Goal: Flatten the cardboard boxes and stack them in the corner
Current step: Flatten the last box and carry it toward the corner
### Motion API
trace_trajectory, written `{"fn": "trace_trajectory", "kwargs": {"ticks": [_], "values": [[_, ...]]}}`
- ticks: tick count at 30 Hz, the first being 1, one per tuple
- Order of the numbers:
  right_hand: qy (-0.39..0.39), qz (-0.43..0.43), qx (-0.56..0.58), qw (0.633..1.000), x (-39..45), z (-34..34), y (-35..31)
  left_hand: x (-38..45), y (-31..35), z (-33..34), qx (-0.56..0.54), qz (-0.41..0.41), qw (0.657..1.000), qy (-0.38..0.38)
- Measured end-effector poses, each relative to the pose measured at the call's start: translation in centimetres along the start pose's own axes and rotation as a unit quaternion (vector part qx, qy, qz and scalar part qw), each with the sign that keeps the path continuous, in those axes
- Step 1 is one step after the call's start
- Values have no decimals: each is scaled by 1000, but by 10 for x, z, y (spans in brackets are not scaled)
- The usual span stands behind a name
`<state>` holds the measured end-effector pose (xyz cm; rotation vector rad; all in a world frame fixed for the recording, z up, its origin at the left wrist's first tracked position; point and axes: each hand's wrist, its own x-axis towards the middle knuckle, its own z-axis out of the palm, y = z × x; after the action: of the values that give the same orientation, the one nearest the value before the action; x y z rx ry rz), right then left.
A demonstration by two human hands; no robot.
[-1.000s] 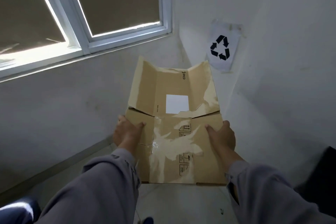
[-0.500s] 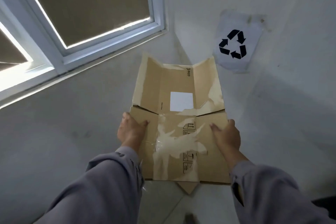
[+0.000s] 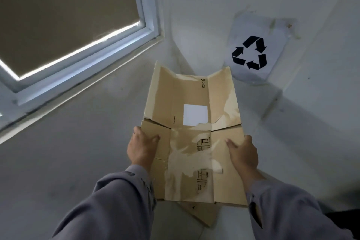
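A flattened brown cardboard box (image 3: 191, 142) with a white label and torn tape patches is held out flat toward the room corner. My left hand (image 3: 142, 147) grips its left edge, thumb on top. My right hand (image 3: 243, 153) grips its right edge the same way. Under the held box, a corner of another flat cardboard piece (image 3: 202, 213) shows on the floor. The box's far flaps bend slightly upward near the corner.
Two white walls meet just beyond the box. A paper sign with a black recycling symbol (image 3: 250, 52) is stuck on the right wall. A white-framed window (image 3: 81, 48) fills the left wall. Pale floor lies below, with a dark object (image 3: 342, 214) at the right edge.
The view has closed in on the corner and tilted down. More of the flat cardboard on the floor shows beneath the held box. Both hands keep the same grip.
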<state>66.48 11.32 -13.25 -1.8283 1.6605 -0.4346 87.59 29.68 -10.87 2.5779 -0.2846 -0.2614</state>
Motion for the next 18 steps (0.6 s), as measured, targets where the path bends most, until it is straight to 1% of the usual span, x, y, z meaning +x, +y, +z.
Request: {"fn": "trace_trajectory", "kwargs": {"ticks": [4, 10, 15, 18], "values": [[42, 39, 5, 998, -6, 28, -10, 46, -1, 9, 8, 56, 998, -40], [105, 119, 19, 987, -33, 81, -6, 108, -15, 28, 36, 138, 985, -94], [119, 182, 8, 976, -55, 119, 11, 125, -37, 53, 53, 163, 977, -128], [125, 197, -10, 972, -59, 137, 32, 126, -56, 79, 53, 170, 972, -151]]}}
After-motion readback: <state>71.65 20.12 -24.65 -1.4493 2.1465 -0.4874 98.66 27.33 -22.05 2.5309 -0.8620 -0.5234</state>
